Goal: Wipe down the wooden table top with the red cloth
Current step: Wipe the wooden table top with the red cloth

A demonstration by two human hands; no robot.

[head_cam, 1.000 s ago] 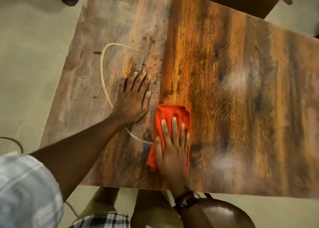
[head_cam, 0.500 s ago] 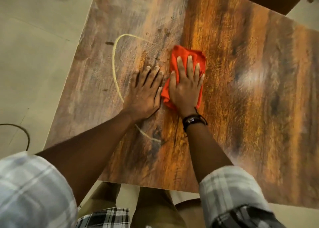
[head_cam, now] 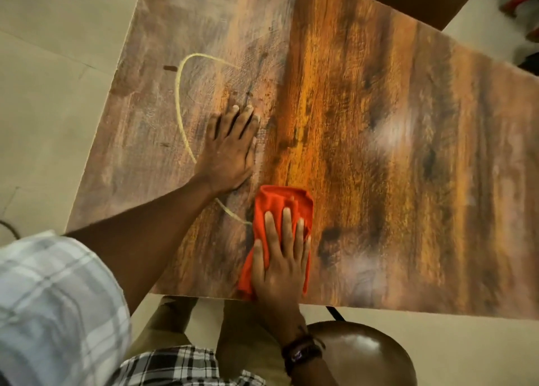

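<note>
Red cloth [head_cam: 275,207] under right hand [head_cam: 280,269], table [head_cam: 408,152]

We pressed our right hand [head_cam: 280,271] flat on the red cloth [head_cam: 280,201] at the near edge of the wooden table top [head_cam: 393,152]. Our left hand [head_cam: 230,152] lay flat on bare wood, across a pale curved line [head_cam: 179,99].

The left hand [head_cam: 229,149] lay flat and palm down on the table top [head_cam: 393,152], fingers straight and close together, pointing away from the body. Its bare forearm [head_cam: 151,239] stretched out from a checked sleeve [head_cam: 52,307] at the lower left. The right hand [head_cam: 280,266] lay palm down nearer the body, fingers straight and slightly spread, pressing on the red cloth [head_cam: 277,201], and its wrist [head_cam: 291,324] wore a dark band [head_cam: 302,352].
</note>
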